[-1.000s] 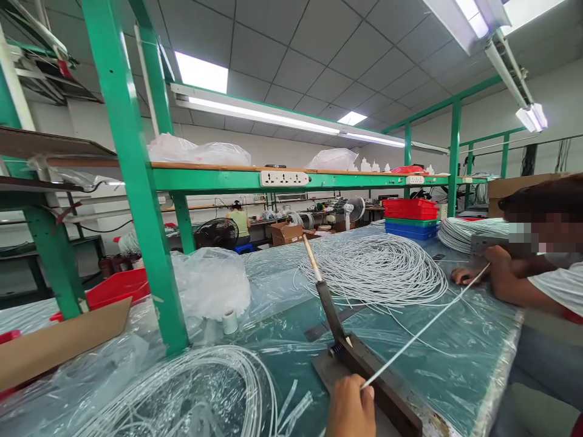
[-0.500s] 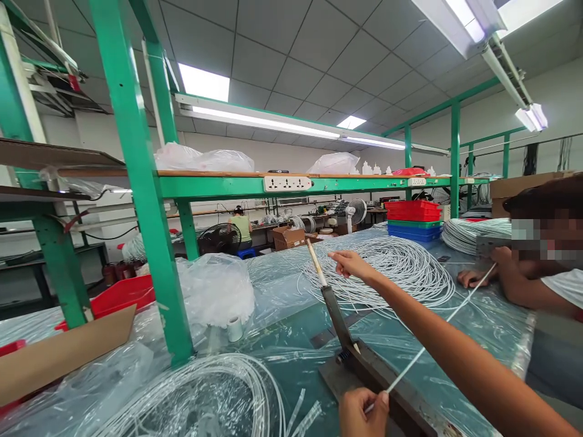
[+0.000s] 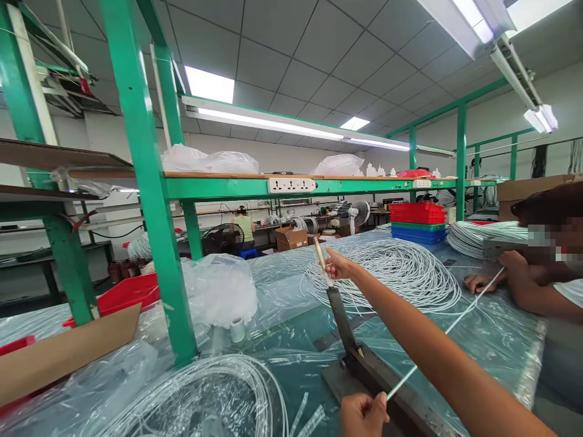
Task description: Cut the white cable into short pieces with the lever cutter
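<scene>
My left hand [image 3: 363,414] pinches the near end of a taut white cable [image 3: 449,329] at the bottom edge of the view. The cable lies across the base of a lever cutter [image 3: 373,379] and runs to the right, where a co-worker's hands [image 3: 512,262] hold it. My right hand [image 3: 337,265] reaches out and closes on the cutter's raised lever handle [image 3: 322,262], near its taped upper end. A large coil of white cable [image 3: 392,273] lies on the plastic-covered table [image 3: 483,352] behind the cutter.
A green steel post [image 3: 157,200] stands on the table at left, beside crumpled plastic bags [image 3: 218,288] and a small tape roll [image 3: 237,329]. More white cable [image 3: 200,394] loops at front left. Stacked red, green and blue bins [image 3: 418,222] stand at the back. A cardboard sheet [image 3: 64,352] lies at left.
My right arm came into view and reached forward; its hand now grips the lever handle. My left hand keeps pinching the cable end.
</scene>
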`<control>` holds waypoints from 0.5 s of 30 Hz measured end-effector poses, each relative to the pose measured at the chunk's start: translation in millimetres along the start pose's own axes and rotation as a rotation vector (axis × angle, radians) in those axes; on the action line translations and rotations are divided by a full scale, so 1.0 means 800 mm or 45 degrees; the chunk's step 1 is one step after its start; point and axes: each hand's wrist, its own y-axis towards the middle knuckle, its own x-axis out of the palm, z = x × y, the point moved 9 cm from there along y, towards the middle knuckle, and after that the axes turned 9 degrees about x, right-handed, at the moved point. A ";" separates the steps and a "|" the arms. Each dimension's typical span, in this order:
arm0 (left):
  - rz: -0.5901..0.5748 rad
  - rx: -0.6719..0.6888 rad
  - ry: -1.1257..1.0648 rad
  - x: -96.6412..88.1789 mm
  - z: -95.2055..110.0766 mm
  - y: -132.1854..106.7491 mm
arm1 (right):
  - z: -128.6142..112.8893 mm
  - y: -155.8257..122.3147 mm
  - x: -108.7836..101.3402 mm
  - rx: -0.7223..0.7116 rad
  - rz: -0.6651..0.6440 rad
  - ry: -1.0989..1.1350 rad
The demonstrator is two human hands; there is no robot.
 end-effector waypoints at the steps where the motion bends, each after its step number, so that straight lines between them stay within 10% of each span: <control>1: 0.002 -0.006 -0.020 0.000 -0.001 0.000 | -0.002 -0.010 -0.002 -0.003 -0.007 0.020; 7: 0.041 -0.092 -0.155 -0.001 0.002 -0.008 | 0.018 -0.126 -0.041 -0.005 -0.089 0.093; 15: 0.031 -0.161 -0.198 -0.006 0.018 -0.015 | 0.153 -0.286 -0.070 0.150 -0.122 -0.171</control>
